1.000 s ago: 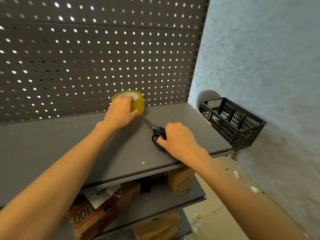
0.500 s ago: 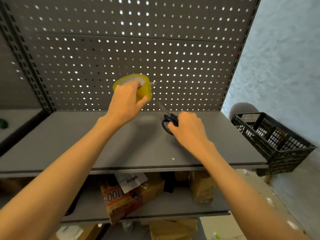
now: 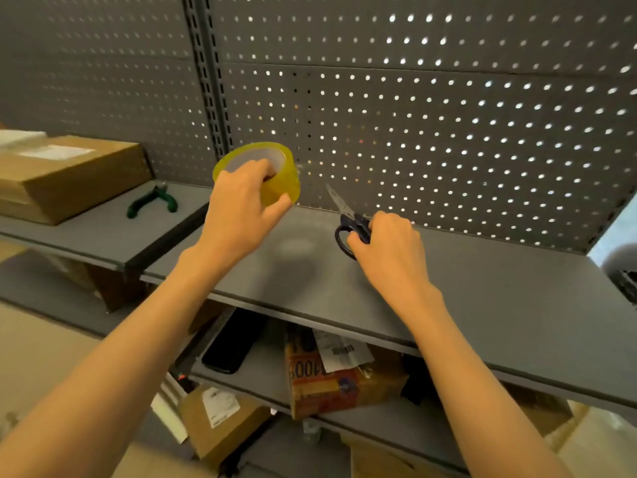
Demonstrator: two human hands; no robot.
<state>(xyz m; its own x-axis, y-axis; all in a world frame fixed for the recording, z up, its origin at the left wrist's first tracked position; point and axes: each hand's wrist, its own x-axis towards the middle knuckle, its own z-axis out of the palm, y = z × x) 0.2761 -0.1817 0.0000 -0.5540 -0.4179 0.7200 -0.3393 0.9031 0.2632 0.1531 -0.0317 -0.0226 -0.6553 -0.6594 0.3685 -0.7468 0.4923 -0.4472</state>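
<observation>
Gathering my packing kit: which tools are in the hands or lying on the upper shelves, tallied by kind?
Tape roll: 1, yellow, held in the left hand
Scissors: 1, black-handled, held in the right hand
Pliers: 1, green-handled, lying on the left shelf
Total: 3

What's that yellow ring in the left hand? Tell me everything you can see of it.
A tape roll, glossy translucent yellow round a pale core. The left hand grips it: fingers hooked into the core, thumb pressed on the outer face. It is tilted, seemingly clear of the grey shelf, before the pegboard.
</observation>
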